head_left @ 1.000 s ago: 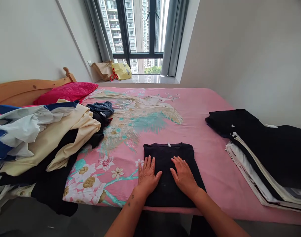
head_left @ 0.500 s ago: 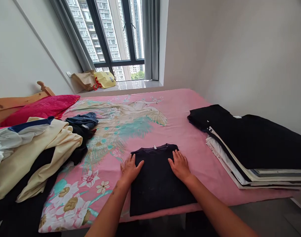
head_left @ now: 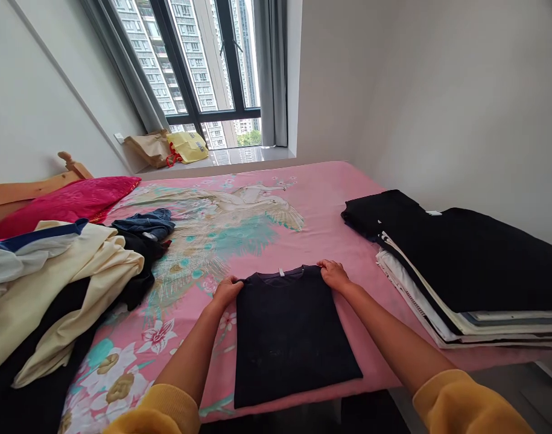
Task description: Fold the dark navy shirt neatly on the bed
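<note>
A folded black shirt (head_left: pixel 294 334) lies flat near the front edge of the bed (head_left: pixel 339 205), right in front of the person. Its neck end points away, toward 12 o'clock. The left hand (head_left: pixel 227 290) pinches the far corner at about 10 o'clock of the shirt. The right hand (head_left: pixel 333 274) pinches the far corner at about 1 o'clock. The two hands are apart, one on each corner, and both are closed on the cloth.

At 3 o'clock sits a neat stack of folded clothes (head_left: pixel 466 265), mostly black on top with white ones under it. At 9 o'clock is a messy pile of clothes (head_left: pixel 63 283), cream, white, blue and black. A red pillow (head_left: pixel 63 205) lies behind the pile at 10 o'clock. Two bags (head_left: pixel 171 147) sit on the window ledge at 11 o'clock.

The shirt could come unfolded if only the top layer is pinched and lifted. Its near edge sits close to the edge of the bed, so a pull toward the person could make it slide off.
</note>
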Motion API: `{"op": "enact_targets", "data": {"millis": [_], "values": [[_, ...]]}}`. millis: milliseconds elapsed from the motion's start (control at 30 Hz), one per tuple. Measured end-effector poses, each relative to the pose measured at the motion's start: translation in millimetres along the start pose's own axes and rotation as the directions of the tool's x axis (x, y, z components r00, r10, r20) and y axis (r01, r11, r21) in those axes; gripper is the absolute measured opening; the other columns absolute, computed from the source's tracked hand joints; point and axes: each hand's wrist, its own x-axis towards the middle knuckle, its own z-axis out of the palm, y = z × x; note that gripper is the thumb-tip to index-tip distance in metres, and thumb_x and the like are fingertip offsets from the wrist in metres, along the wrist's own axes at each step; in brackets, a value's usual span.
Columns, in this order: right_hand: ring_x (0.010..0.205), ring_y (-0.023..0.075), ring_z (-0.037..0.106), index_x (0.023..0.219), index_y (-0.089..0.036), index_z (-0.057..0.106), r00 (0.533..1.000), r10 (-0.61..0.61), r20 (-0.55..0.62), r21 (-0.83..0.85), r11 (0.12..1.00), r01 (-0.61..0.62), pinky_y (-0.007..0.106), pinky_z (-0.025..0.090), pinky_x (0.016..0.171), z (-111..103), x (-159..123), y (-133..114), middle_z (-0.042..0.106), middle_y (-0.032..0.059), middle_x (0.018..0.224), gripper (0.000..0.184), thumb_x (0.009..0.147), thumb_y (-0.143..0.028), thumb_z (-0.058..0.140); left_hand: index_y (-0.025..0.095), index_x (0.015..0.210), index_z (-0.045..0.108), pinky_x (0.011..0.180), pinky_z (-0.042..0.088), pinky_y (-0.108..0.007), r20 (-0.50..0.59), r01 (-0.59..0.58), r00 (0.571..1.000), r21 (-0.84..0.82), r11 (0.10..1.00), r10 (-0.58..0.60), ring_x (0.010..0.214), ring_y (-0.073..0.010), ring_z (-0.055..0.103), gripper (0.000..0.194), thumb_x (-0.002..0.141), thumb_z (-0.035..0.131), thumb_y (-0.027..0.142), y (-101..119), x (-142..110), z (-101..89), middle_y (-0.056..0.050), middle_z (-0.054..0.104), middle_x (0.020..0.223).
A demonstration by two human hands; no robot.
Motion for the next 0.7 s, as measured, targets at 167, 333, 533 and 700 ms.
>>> {"op": "enact_targets", "data": {"millis": [167, 333, 533, 700], "values": [[0.091, 0.0211, 0.058, 0.085, -0.017, 0.065, 0.998, 0.054, -0.012, -0.008, 0.999, -0.054, 0.031, 0.042, 0.082, -6.1, 6.6, -0.9, 0.067, 0.0073, 0.092, 0.02, 0.078, -0.021, 0.047, 0.016, 0.084, 0.064, 0.071, 0.049, -0.026, -0.083, -0.002, 0.997, -0.062, 0.998, -0.004, 0.073, -0.0163, 0.064, 0.02, 0.065, 0.057, 0.015, -4.6, 0.9, -0.4, -0.002, 0.068, 0.075], [0.106, 0.0184, 0.051, 0.107, -0.015, 0.057, 0.986, 0.007, -0.169, 0.023, 1.0, -0.003, 0.03, 0.038, 0.094, -2.0, -28.8, -23.0, 0.06, 0.0095, 0.112, 0.032, 0.088, -0.022, 0.033, 0.017, 0.101, 0.061, 0.1, 0.038, -0.039, -0.226, -0.16, 0.962, -0.001, 0.987, 0.156, 0.109, -0.0218, 0.056, 0.03, 0.078, 0.043, 0.015, 3.3, -34.9, 13.9, -0.01, 0.064, 0.108], [0.135, 0.0234, 0.027, 0.138, -0.006, 0.035, 0.994, -0.107, -0.034, -0.188, 0.977, 0.099, 0.04, 0.016, 0.112, 23.7, -72.7, -41.8, 0.036, 0.0132, 0.144, 0.054, 0.09, -0.03, 0.035, 0.015, 0.131, 0.048, 0.112, 0.024, -0.044, 0.028, -0.406, 0.906, 0.339, 0.849, 0.422, 0.135, -0.0223, 0.033, 0.046, 0.087, 0.037, 0.025, 13.0, -77.4, 42.1, -0.01, 0.044, 0.142], [0.14, 0.0248, 0.011, 0.145, -0.008, 0.022, 0.996, 0.058, 0.073, -0.294, 0.955, -0.034, 0.049, 0.005, 0.113, 19.1, -70.7, -47.1, 0.019, 0.0106, 0.152, 0.066, 0.09, -0.041, 0.035, 0.015, 0.141, 0.034, 0.112, 0.01, -0.056, 0.063, -0.211, 0.975, 0.556, 0.804, 0.212, 0.14, -0.0244, 0.019, 0.056, 0.089, 0.036, 0.037, 21.3, -81.6, 39.1, -0.01, 0.028, 0.151]]}}
